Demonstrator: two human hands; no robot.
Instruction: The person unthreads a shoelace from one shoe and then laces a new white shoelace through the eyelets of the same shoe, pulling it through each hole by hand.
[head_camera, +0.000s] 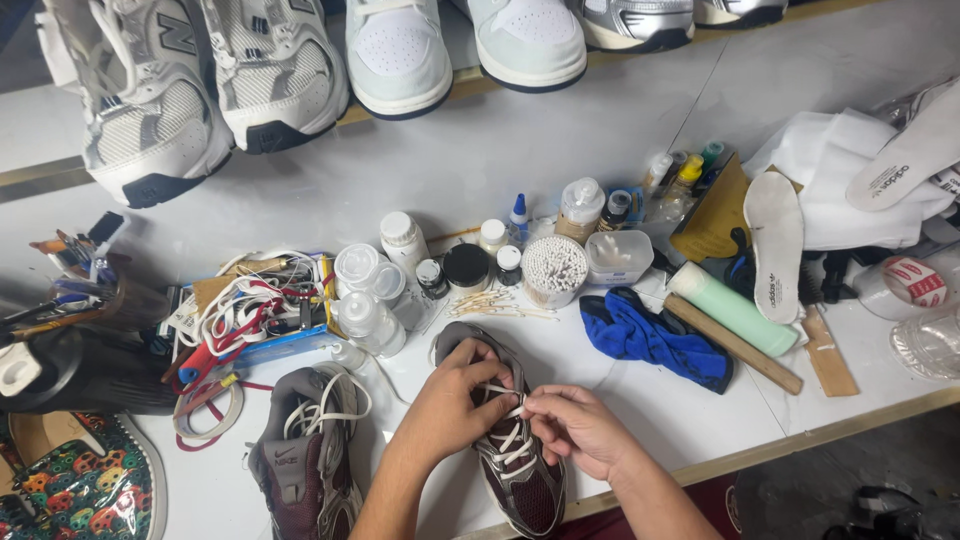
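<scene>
Maroon-and-grey sneaker (515, 455) lies toe toward table edge; white lace (510, 432) half threaded.

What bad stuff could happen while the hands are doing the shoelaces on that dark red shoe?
The lace might slip from the right hand and pull back out of its hole. The left hand steadies the maroon shoe, which lies near the table edge, so a hard tug could slide it off. An elbow might also bump the small bottles crowded just behind.
</scene>
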